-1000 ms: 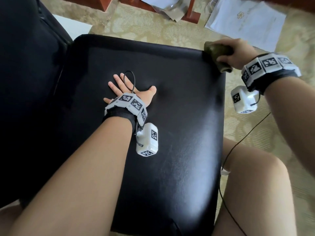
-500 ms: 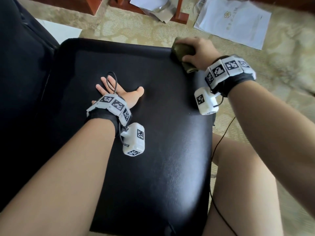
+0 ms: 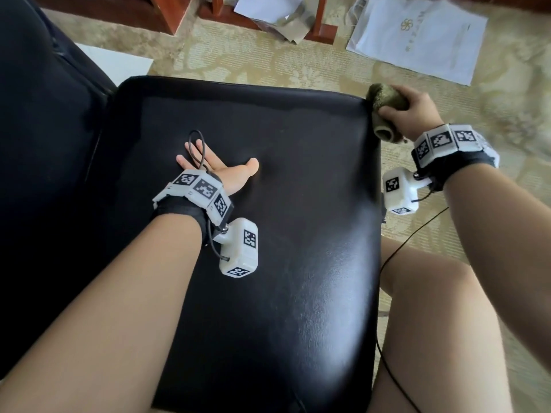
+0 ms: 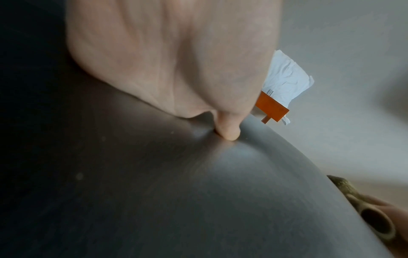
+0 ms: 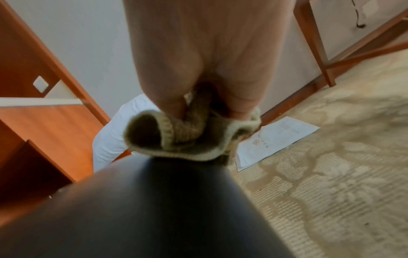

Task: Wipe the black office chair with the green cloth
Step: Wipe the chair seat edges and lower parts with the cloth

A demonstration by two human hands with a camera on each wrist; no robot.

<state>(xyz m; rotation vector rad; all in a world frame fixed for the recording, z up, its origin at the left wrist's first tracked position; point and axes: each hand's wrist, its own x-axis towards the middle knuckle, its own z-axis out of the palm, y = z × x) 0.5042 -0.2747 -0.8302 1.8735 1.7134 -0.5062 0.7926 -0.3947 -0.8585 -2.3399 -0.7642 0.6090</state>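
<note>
The black office chair's seat [image 3: 298,234] fills the middle of the head view, its backrest [image 3: 44,144] at the left. My left hand [image 3: 214,168] lies flat on the seat, fingers straight and thumb out; the left wrist view shows the thumb [image 4: 227,132] pressing into the leather [image 4: 198,200]. My right hand [image 3: 408,111] grips the bunched olive-green cloth [image 3: 384,114] against the seat's far right corner. In the right wrist view the fingers curl round the cloth [image 5: 187,136], which touches the seat's edge [image 5: 165,200].
A patterned beige carpet [image 3: 298,61] surrounds the chair. A white paper bag [image 3: 417,37] and loose papers [image 3: 268,7] lie on the floor beyond, by wooden furniture legs [image 3: 322,16]. My bare knees [image 3: 417,293] are at the seat's right side, with a thin black cable [image 3: 411,236] hanging there.
My right hand has swept the cloth from the seat's far edge rightward, back to the far right corner. The left hand stays flat on the seat.
</note>
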